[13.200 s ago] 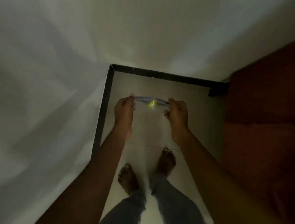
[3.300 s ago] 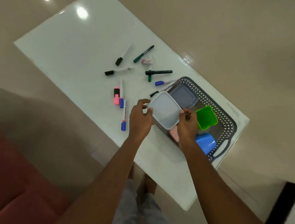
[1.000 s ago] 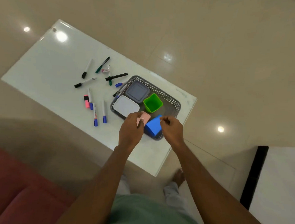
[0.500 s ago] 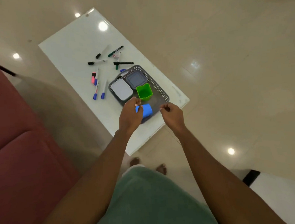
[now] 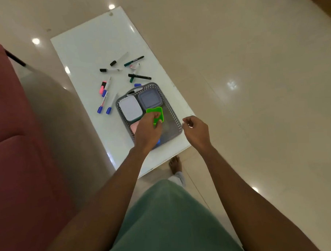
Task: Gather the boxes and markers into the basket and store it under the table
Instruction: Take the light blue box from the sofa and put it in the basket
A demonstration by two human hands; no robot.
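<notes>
Beige tile floor [image 5: 254,83], red sofa [image 5: 19,150] on the left, white glossy table [image 5: 92,43] between them. Person's green top [image 5: 165,220] fills the bottom, 1 bare foot [image 5: 175,163] by the table's near edge.

Grey perforated basket [image 5: 177,123] sits on the table's near end, on top, not under it. In it:
- white-lidded box [image 5: 130,109], far-left
- grey-lidded box [image 5: 150,98], far-right, touching the white one
- green box [image 5: 155,114], middle, open top
- pink box [image 5: 134,126], near-left, half hidden by the hand
- blue box [image 5: 158,141], only a sliver visible under the wrist

Left hand [image 5: 148,131] is over the basket, fingers pinching the green box's near edge. Right hand [image 5: 196,130] hovers just beside the basket's near-right corner, fingers loosely curled, holding nothing.

Markers are mostly loose on the table beyond and left of the basket: black marker [image 5: 139,76], green marker [image 5: 133,59], 2 black-capped white markers [image 5: 110,70], pink highlighter [image 5: 102,87], 2 blue-capped markers [image 5: 103,104] just beside the basket's left wall. 1 black-tipped marker [image 5: 133,92] lies along the basket's far rim; can't tell if it's inside.
</notes>
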